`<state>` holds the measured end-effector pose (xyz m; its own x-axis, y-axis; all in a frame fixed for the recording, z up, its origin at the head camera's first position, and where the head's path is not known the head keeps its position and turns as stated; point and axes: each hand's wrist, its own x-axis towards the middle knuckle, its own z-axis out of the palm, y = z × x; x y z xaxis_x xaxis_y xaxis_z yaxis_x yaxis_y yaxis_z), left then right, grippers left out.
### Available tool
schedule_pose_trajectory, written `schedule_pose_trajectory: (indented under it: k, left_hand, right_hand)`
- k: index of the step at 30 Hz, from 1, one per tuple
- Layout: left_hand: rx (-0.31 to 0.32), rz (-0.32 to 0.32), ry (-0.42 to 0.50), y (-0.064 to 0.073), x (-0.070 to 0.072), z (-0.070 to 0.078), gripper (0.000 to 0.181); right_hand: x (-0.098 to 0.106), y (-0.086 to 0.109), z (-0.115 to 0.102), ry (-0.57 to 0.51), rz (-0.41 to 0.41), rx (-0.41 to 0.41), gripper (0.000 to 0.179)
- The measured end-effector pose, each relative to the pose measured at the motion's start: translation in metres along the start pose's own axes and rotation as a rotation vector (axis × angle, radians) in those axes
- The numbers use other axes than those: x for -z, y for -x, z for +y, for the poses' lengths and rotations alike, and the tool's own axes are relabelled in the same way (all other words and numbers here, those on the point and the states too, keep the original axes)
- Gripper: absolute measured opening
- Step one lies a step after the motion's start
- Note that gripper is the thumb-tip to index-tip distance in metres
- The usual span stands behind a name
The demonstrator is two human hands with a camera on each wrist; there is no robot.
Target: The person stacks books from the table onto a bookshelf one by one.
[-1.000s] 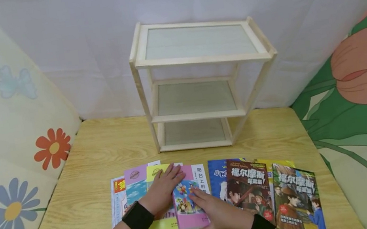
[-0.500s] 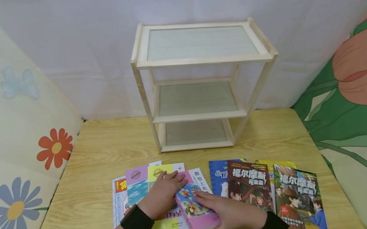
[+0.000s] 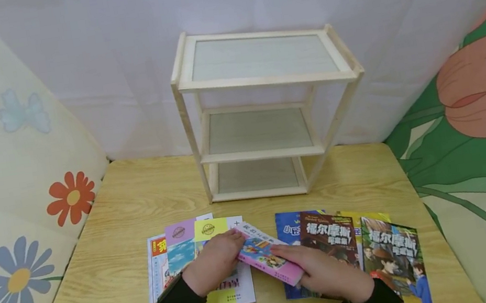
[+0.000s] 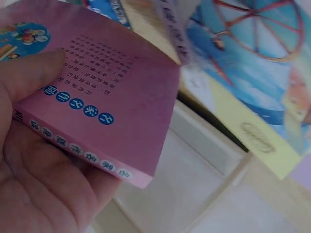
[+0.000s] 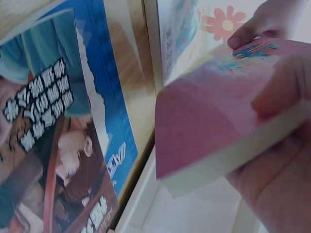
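A thick pink book with a colourful picture on its cover is held tilted above the table between both hands. My left hand grips its spine side, the thumb over one cover and the fingers beneath in the left wrist view. On the page-edge side my right hand grips the book, its thumb lying on the pink cover in the right wrist view. Under and beside my left hand lies a yellow-bordered book. Near my right hand are a brown-covered comic book and a blue book.
A three-tier wooden shelf stands at the back of the wooden table. More books lie at the left, including a purple-topped book; another comic book lies far right. Printed cloths hang at both sides.
The pink book has been lifted off the yellow-bordered book and turned, its near end swinging right. My right hand has moved rightward with it; both hands now grip it.
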<state>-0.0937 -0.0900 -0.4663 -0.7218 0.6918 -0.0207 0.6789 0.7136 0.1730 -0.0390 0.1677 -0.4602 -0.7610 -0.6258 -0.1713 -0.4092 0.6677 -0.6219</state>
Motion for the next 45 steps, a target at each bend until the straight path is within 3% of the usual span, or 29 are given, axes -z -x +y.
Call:
schedule_pose_trajectory:
  k: [6,10,16,21,26,30,36,41,45]
  left_hand:
    - [0.015,0.018,0.006,-0.002,0.012,0.011,0.027]
    - [0.028,0.056,-0.012,-0.001,0.020,0.016,0.021]
    - [0.028,0.176,-0.059,0.003,0.028,0.023,0.008]
    - [0.054,0.225,-0.108,0.002,0.032,0.029,0.005]
    - [0.070,0.202,-0.123,0.002,0.033,0.033,0.011]
    - [0.044,0.203,-0.127,0.001,0.033,0.035,0.014]
    - [0.025,0.212,-0.108,-0.001,0.034,0.038,0.012]
    - [0.025,0.188,-0.046,-0.003,0.042,0.039,0.004]
    - [0.027,0.189,0.017,-0.004,0.053,0.039,0.023]
  right_hand:
    - [0.012,0.005,0.004,-0.024,0.088,-0.035,0.060]
    - [0.019,0.007,0.006,0.021,0.129,-0.050,0.053]
    - [0.028,0.006,0.002,0.087,0.112,-0.063,0.047]
    - [0.036,0.004,-0.007,0.077,0.074,-0.101,0.037]
    - [0.035,-0.002,-0.016,0.142,0.106,-0.089,0.031]
    - [0.028,-0.008,-0.018,0.222,0.118,-0.089,0.035]
    - [0.025,-0.010,-0.016,0.253,0.128,-0.109,0.038]
    - [0.034,-0.006,-0.017,0.308,0.216,-0.088,0.037]
    - [0.046,-0.001,-0.020,0.415,0.358,-0.031,0.039]
